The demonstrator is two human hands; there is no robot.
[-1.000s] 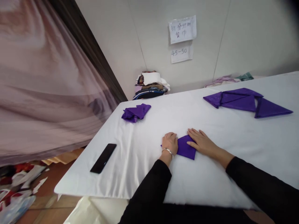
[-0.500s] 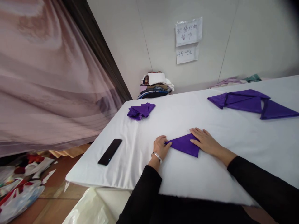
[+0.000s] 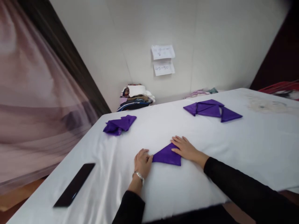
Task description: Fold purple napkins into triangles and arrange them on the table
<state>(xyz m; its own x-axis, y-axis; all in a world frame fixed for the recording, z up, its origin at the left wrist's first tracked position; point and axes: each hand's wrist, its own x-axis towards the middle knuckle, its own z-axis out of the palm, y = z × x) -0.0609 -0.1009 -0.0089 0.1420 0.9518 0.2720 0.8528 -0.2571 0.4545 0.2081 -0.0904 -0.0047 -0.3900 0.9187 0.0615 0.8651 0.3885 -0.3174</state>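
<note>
At the far left a pink curtain (image 3: 35, 118) hung down beside the white-covered table (image 3: 158, 124), its dark edging slanting along the wall. A black phone (image 3: 74, 185) lay flat at the near left, well apart from your hands. Farther back on the left sat a crumpled purple cloth (image 3: 119, 125), and past the table's far edge rose a pile of clothes (image 3: 136, 98).

Your left hand (image 3: 143, 162), with a silver bracelet (image 3: 139, 176) at the wrist, was pinching the left tip of the folded purple cloth (image 3: 167, 156) between thumb and fingers. That cloth lay flat in the near middle of the table — narrow at your left hand, wider toward the right. Behind it, two white paper sheets (image 3: 163, 52) were fixed to the wall, one above the other, the lower one reading 45-50.

Your right hand (image 3: 185, 150) rested palm down with its fingers spread, covering the cloth's far right part and leaving the near right corner bare. Farther back to the right, several folded purple pieces (image 3: 209, 109) lay close together in a row. A faint pale pattern (image 3: 267, 106) showed on the table covering beyond them, and red fabric (image 3: 280, 87) stood out at the far right.
</note>
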